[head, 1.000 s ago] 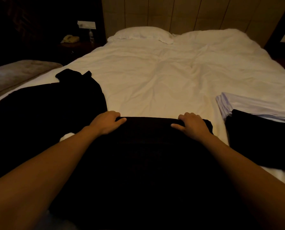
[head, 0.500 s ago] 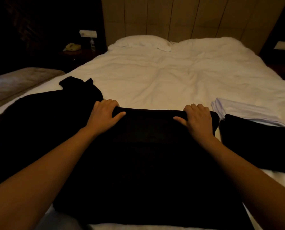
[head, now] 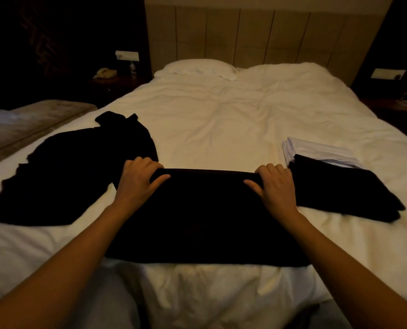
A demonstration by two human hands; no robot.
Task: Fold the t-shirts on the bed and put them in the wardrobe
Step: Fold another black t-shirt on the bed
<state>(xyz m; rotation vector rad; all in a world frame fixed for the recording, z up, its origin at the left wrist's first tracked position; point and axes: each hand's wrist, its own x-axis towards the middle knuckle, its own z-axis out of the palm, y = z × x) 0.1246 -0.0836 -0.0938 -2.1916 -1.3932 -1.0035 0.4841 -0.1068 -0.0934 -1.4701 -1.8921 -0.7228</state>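
Carried farther up the bed point(head: 221, 119) than a second ago: the far fold of the black t-shirt point(head: 207, 210), now flatter across the lower centre of the frame, with more white sheet showing below its near edge. Gripped at its two far corners: left hand point(head: 138, 179) curled over the left corner, thumb stretched along the top of the cloth; right hand point(head: 275, 184) curled over the right corner likewise, thumb pointing inward. Both forearms reaching in from the bottom corners of the frame.

Left of centre, spread loose and unfolded on the sheet, a second black garment point(head: 74, 172), its edge just beside the left hand. Right of centre, just beside the right hand, a folded black garment point(head: 340, 193) lying partly on top of a folded pale garment point(head: 316, 150).

Farther up, at upper centre, a white pillow point(head: 197, 66) against a panelled headboard point(head: 257, 32). At upper left, a dark bedside table point(head: 117, 83) bearing a telephone point(head: 105, 72) and a small bottle point(head: 132, 67). At far left, the edge of a brownish bench or couch point(head: 31, 124).
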